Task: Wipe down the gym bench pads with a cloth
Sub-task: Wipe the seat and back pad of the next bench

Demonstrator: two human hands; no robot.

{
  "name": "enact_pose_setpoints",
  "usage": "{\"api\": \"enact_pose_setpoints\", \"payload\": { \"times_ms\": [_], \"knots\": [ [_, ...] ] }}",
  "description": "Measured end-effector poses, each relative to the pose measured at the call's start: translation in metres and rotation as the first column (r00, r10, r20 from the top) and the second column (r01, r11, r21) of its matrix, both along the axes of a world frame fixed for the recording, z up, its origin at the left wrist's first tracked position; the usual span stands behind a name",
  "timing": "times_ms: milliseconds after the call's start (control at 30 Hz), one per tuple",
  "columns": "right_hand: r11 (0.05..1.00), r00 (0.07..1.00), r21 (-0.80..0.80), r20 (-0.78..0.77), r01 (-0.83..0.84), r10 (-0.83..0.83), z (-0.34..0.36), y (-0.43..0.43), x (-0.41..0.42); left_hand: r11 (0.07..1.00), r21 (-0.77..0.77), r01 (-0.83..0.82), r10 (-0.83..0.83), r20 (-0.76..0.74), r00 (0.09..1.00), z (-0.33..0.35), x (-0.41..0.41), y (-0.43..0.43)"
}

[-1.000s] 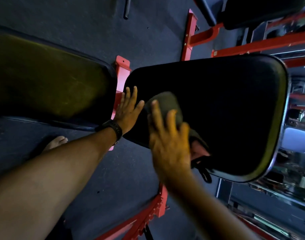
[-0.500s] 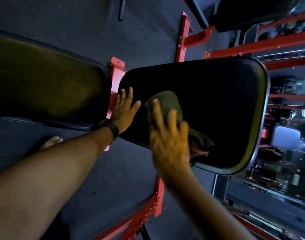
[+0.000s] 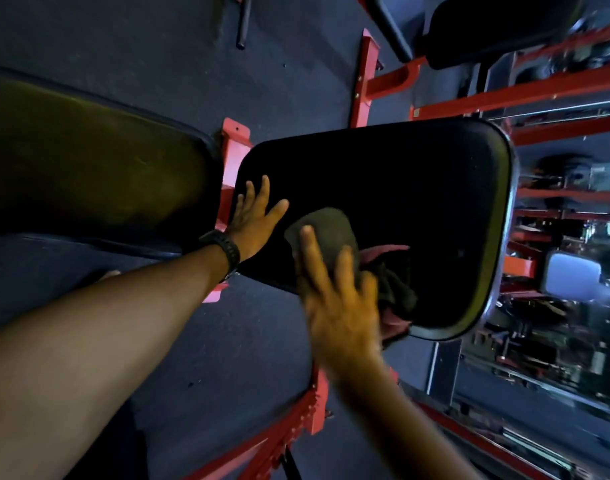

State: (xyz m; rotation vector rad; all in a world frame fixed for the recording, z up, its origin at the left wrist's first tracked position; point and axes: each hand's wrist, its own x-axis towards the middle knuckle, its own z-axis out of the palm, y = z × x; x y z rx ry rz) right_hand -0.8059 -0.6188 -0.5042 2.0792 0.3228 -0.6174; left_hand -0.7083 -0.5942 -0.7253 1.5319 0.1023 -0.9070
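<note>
Head view: crumpled dark cloth (image 3: 328,228)

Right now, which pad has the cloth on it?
The centre pad: the right hand presses the cloth on it, left hand flat beside. The yellow-lit pad and the far pad are bare.

1. My left hand (image 3: 253,218) lies flat, fingers spread, on the black seat pad (image 3: 418,188).
2. My right hand (image 3: 334,299) presses the dark cloth (image 3: 331,226) onto it.
</note>
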Motion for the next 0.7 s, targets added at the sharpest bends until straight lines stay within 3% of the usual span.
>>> {"api": "enact_pose_setpoints", "payload": {
  "times_ms": [100,167,233,333,433,500,600,700],
  "knots": [
    [0.992,0.985,-0.113,0.154,-0.06,0.077,0.023,-0.012,0.056,0.998,-0.062,-0.03,0.03,0.006,1.0,0.01,0.001,-0.001],
    [0.996,0.946,-0.085,0.323,0.038,-0.008,0.015,-0.006,0.12,0.996,-0.077,-0.053,0.056,0.038,0.998,0.013,-0.001,-0.006],
    [0.985,0.923,-0.102,0.375,0.138,-0.09,-0.005,0.004,0.155,0.996,-0.065,-0.069,0.072,0.047,0.996,0.01,-0.005,-0.008],
    [0.974,0.968,-0.208,0.248,0.086,-0.033,-0.032,0.008,0.127,0.996,-0.071,-0.045,0.05,0.075,0.996,0.004,-0.003,-0.008],
    [0.988,0.998,-0.152,0.066,-0.001,0.011,-0.017,0.007,0.057,0.999,-0.033,-0.028,0.031,0.076,0.997,0.002,-0.001,-0.008],
    [0.995,0.999,-0.099,0.05,0.001,0.004,0.015,0.001,0.036,0.999,-0.017,-0.046,0.046,0.061,0.997,0.006,0.0,-0.01],
    [0.996,0.942,-0.079,0.335,0.038,-0.009,0.048,-0.008,0.087,0.997,-0.037,-0.068,0.069,0.038,0.997,0.014,-0.001,-0.008],
    [0.988,0.88,-0.044,0.462,0.148,-0.111,0.049,-0.01,0.148,0.996,-0.061,-0.059,0.063,0.056,0.996,0.012,-0.002,-0.005]
  ]
}}
